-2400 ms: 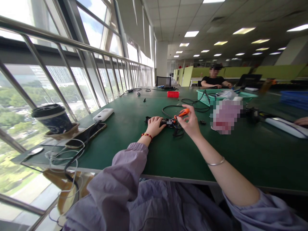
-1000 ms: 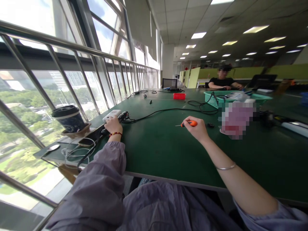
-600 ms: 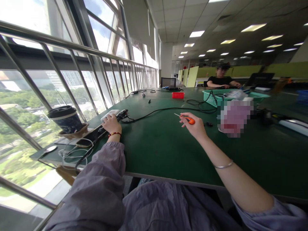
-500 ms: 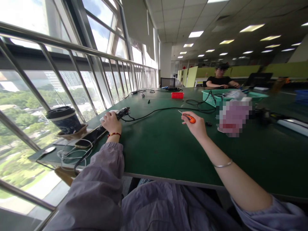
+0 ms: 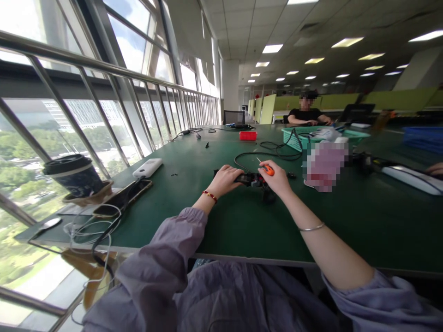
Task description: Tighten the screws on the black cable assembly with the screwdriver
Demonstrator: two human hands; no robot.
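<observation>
My left hand (image 5: 225,179) is closed on a small black device (image 5: 249,179) lying on the green table (image 5: 214,216). A black cable (image 5: 258,157) runs from the device toward the far side. My right hand (image 5: 278,180) grips a small screwdriver with an orange handle (image 5: 266,169), its thin shaft pointing up and left, and the hand also touches the right end of the device. Both hands meet over the device in the middle of the table.
A lidded paper cup (image 5: 76,177), a phone (image 5: 122,198), a white power bank (image 5: 148,168) and white cables (image 5: 90,230) sit at the left by the window railing. A red box (image 5: 248,135), a teal basket (image 5: 297,136) and a seated person (image 5: 307,113) are beyond.
My left hand has carried the black device from the left by the power bank back to the table's middle. My right hand with the screwdriver has come down onto it.
</observation>
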